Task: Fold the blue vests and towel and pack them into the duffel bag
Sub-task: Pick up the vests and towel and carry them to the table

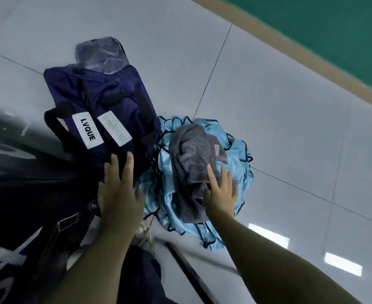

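Note:
A navy duffel bag (106, 106) with a white "LVQUE" label lies on the pale tiled floor, black handles on top. To its right is a crumpled heap of light blue vests (235, 159) with dark trim. A grey towel (194, 154) lies bunched on top of the heap. My left hand (119, 189) reaches forward with straight fingers, the tips at the bag's near end. My right hand (221, 189) is spread flat, fingers straight, touching the near part of the towel and the vests beneath. Neither hand grips anything.
A clear plastic cover (101, 53) sticks out at the bag's far end. A dark object (27, 194) fills the left side. My dark-clothed legs (141, 277) are at the bottom. A green surface with a tan border (312, 40) runs along the upper right.

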`<state>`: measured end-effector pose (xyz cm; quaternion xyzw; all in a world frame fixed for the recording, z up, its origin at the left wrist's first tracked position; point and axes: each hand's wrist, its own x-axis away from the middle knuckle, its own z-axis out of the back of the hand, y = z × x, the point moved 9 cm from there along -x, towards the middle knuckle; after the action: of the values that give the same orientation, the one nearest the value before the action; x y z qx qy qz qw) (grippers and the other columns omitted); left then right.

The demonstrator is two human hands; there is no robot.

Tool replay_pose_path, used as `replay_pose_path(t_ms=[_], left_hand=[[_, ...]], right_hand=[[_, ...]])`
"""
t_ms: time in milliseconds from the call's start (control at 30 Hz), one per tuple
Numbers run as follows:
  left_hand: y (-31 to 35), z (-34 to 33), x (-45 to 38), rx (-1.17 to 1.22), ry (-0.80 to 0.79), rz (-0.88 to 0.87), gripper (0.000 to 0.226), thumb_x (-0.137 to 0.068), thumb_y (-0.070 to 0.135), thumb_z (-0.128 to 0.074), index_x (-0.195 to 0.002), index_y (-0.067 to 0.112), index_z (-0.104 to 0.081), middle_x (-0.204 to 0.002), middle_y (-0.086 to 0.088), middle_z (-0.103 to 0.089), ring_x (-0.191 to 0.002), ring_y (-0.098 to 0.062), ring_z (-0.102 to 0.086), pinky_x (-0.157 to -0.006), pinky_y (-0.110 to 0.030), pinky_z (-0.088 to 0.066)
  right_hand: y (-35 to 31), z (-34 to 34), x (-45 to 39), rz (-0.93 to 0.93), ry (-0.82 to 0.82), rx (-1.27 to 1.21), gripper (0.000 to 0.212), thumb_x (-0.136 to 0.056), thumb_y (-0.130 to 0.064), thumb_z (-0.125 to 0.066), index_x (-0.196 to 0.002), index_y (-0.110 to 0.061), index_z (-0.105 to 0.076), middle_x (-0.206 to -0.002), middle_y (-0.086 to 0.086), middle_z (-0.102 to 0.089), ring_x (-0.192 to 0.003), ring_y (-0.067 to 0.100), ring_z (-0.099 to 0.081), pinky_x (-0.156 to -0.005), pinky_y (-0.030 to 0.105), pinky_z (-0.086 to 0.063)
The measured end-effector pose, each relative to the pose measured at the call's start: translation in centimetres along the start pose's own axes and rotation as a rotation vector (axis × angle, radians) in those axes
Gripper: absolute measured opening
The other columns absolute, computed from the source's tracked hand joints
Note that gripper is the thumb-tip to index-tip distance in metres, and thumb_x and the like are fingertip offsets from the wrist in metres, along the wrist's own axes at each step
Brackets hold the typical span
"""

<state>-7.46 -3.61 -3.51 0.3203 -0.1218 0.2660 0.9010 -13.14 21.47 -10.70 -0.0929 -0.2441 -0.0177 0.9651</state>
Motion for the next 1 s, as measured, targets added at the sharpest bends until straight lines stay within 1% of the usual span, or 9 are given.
replay_pose_path(t_ms=[167, 300, 433, 533, 667, 767, 833, 900, 1000], left_hand=[[-3.1, -3.0, -3.7, -0.021, -0.03, 0.023, 0.081, -0.092, 0.007, -0.052, -0.152, 0.03, -0.002, -0.161, -0.001, 0.005, -0.147, -0.018, 0.007, -0.116, -0.048, -0.008], [-5.8, -5.6, -4.6, -0.102, -0.074, -0.004, 0.079, -0.094, 0.006, -0.049, -0.152, 0.03, -0.002, -0.161, -0.001, 0.004, -0.147, -0.018, 0.006, -0.116, -0.049, -0.007], [-6.1, -7.6, -6.1, -0.167, -0.107, -0.092, 0.078, -0.094, 0.009, -0.051, -0.152, 0.029, -0.004, -0.161, -0.002, 0.004, -0.147, -0.02, 0.006, -0.116, -0.05, -0.008], [-3.9, -9.1, -8.0, -0.188, -0.115, -0.259, 0.079, -0.091, 0.009, -0.056, -0.152, 0.026, -0.01, -0.161, -0.006, -0.002, -0.147, -0.026, 0.001, -0.114, -0.055, -0.011], [1.8, -13.6, -9.1, -0.231, -0.212, -0.586, 0.079, -0.088, 0.005, -0.061, -0.151, 0.024, -0.018, -0.16, -0.007, -0.007, -0.147, -0.028, -0.004, -0.111, -0.059, -0.014], [6.7, -16.4, -10.0, -0.326, -0.263, -0.789, 0.086, -0.088, 0.002, -0.059, -0.151, 0.033, -0.01, -0.161, 0.0, 0.001, -0.147, -0.024, 0.003, -0.112, -0.059, -0.012], [9.3, -18.1, -11.1, -0.377, -0.35, -0.819, 0.085, -0.091, 0.001, -0.05, -0.15, 0.039, -0.002, -0.16, 0.009, 0.011, -0.147, -0.018, 0.007, -0.113, -0.059, -0.017], [10.0, -19.8, -11.8, -0.426, -0.475, -0.76, 0.078, -0.095, 0.006, -0.043, -0.149, 0.042, 0.0, -0.159, 0.014, 0.012, -0.146, -0.018, -0.004, -0.107, -0.058, -0.029], [9.8, -20.7, -13.1, -0.488, -0.528, -0.687, 0.066, -0.096, 0.016, -0.038, -0.148, 0.045, -0.009, -0.155, 0.001, -0.013, -0.129, -0.032, -0.03, -0.098, -0.05, -0.041]], right_hand=[[3.0, -5.2, -0.8, -0.16, -0.054, -0.025, 0.077, -0.096, -0.022, -0.048, -0.148, -0.045, 0.004, -0.16, -0.003, 0.011, -0.147, 0.02, 0.012, -0.116, 0.052, -0.001], [3.5, -8.3, -2.5, -0.19, -0.055, -0.064, 0.076, -0.095, -0.028, -0.051, -0.149, -0.045, 0.0, -0.16, -0.003, 0.011, -0.147, 0.021, 0.014, -0.116, 0.056, -0.003], [3.8, -10.0, -3.6, -0.183, -0.043, -0.084, 0.077, -0.095, -0.022, -0.051, -0.149, -0.045, -0.002, -0.16, -0.003, 0.014, -0.146, 0.022, 0.015, -0.115, 0.06, -0.004], [4.0, -11.1, -3.8, -0.169, -0.038, -0.098, 0.079, -0.095, -0.015, -0.05, -0.149, -0.045, 0.0, -0.159, -0.004, 0.019, -0.146, 0.021, 0.018, -0.115, 0.059, -0.001], [4.3, -12.1, -4.2, -0.104, -0.025, -0.112, 0.083, -0.093, -0.01, -0.053, -0.149, -0.044, -0.002, -0.159, -0.004, 0.019, -0.145, 0.021, 0.019, -0.114, 0.059, -0.001], [4.4, -12.6, -4.5, -0.051, -0.034, -0.116, 0.081, -0.093, -0.013, -0.053, -0.149, -0.043, -0.003, -0.159, -0.004, 0.018, -0.145, 0.023, 0.019, -0.114, 0.057, -0.002], [4.4, -12.2, -4.8, -0.009, -0.004, -0.144, 0.077, -0.091, -0.014, -0.057, -0.151, -0.036, -0.014, -0.161, 0.002, 0.009, -0.147, 0.029, 0.009, -0.115, 0.057, -0.01], [4.3, -11.5, -4.9, 0.061, 0.074, -0.128, 0.078, -0.082, -0.009, -0.066, -0.148, -0.029, -0.029, -0.159, 0.013, -0.011, -0.142, 0.042, -0.015, -0.107, 0.06, -0.027], [4.7, -10.2, -4.6, 0.192, 0.203, -0.139, 0.07, -0.078, -0.008, -0.07, -0.137, -0.028, -0.038, -0.146, 0.02, -0.033, -0.124, 0.044, -0.039, -0.097, 0.053, -0.04]])
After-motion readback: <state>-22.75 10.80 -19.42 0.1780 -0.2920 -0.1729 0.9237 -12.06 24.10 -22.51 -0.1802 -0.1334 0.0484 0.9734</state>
